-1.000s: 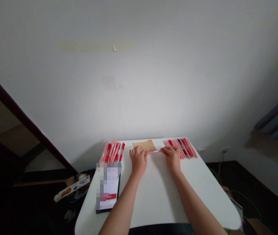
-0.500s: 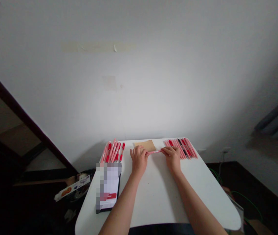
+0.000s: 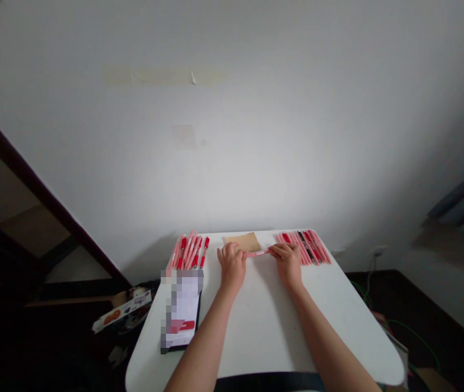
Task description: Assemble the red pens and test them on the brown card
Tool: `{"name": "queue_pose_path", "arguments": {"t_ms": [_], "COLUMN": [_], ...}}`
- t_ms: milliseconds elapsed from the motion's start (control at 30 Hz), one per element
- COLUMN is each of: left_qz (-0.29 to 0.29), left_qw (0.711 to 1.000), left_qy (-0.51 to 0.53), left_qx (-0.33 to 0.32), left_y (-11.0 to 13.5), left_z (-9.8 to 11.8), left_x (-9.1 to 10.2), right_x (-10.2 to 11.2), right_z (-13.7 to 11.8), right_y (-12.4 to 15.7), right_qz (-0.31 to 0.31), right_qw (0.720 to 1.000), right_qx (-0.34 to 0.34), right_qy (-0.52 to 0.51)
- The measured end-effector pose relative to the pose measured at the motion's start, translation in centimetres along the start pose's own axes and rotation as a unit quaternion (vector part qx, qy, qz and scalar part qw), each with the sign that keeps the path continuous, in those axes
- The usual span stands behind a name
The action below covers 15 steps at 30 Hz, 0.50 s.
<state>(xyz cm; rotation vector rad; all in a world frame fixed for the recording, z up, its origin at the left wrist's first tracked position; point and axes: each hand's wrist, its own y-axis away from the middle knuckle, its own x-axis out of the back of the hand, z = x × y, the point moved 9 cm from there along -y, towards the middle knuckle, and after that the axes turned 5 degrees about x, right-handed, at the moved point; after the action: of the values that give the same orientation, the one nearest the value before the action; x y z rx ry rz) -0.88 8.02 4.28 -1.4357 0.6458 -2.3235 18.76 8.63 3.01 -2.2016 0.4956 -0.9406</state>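
Note:
Both hands grip one pink pen (image 3: pixel 257 253) that lies crosswise between them above the white table (image 3: pixel 264 321). My left hand (image 3: pixel 230 265) is closed on its left end. My right hand (image 3: pixel 288 261) pinches its right end. A row of several pink and red pens (image 3: pixel 190 252) lies left of my left hand. Another row of pink and red pens (image 3: pixel 307 246) lies just right of my right hand. A small brown card (image 3: pixel 243 241) sits on the table behind the held pen.
A dark-edged box or pad with a blurred white face (image 3: pixel 181 316) lies at the table's left edge. A white wall rises right behind the table. On the dark floor at left lies a printed carton (image 3: pixel 122 311). Cables (image 3: pixel 382 321) trail at right.

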Motion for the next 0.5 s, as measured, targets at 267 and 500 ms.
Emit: {"name": "queue_pose_path", "arguments": {"t_ms": [267,500], "left_qz": [0.004,0.023], "left_qw": [1.0,1.0], "left_qy": [-0.001,0.008], "left_qx": [-0.001,0.005], "left_y": [-0.09,-0.14], "left_z": [-0.11,-0.56], "left_x": [0.02,0.13], "right_x": [-0.15,-0.91], "right_z": [0.16,-0.14], "right_y": [0.04,0.25], "right_qz": [-0.01,-0.047], "right_qw": [1.0,0.998], "right_qx": [0.002,0.016], "right_qy": [-0.005,0.03]}}
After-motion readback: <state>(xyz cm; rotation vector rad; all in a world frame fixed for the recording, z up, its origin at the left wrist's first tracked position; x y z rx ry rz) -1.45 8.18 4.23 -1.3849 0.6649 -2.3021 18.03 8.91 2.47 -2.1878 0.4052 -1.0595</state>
